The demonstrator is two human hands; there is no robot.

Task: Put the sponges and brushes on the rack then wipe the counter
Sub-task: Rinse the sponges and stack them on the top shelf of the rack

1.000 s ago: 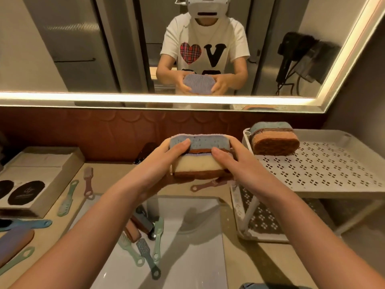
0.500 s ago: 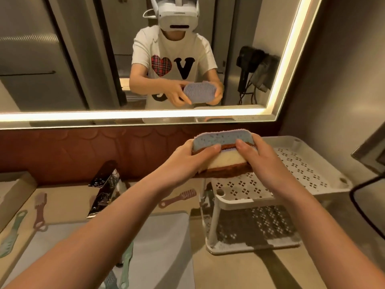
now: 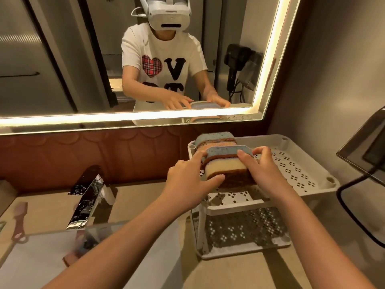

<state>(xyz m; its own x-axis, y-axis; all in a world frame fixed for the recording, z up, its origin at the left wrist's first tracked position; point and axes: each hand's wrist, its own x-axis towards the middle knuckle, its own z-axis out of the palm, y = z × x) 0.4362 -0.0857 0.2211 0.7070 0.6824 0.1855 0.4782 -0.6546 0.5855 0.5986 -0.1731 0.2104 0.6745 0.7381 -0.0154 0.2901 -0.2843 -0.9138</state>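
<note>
A stack of sponges (image 3: 226,165), blue on top with cream and brown layers below, rests on the top shelf of the white perforated rack (image 3: 295,174). My left hand (image 3: 187,180) holds its left end, thumb under the front edge. My right hand (image 3: 264,172) grips its right end, thumb on top. Another blue-and-orange sponge (image 3: 214,138) lies just behind it in the shelf's back left corner. A pink brush (image 3: 19,217) lies on the counter at the far left.
A chrome faucet (image 3: 87,195) stands left of the rack, over the sink (image 3: 31,257). A black cable (image 3: 350,209) loops from a dark device (image 3: 366,151) at the right wall. The rack's lower shelf (image 3: 245,232) holds nothing I can see. A lit mirror (image 3: 83,59) fills the wall.
Both hands have carried the sponge stack to the right and lowered it onto the rack's top shelf, in front of the other sponge. My view has turned right.
</note>
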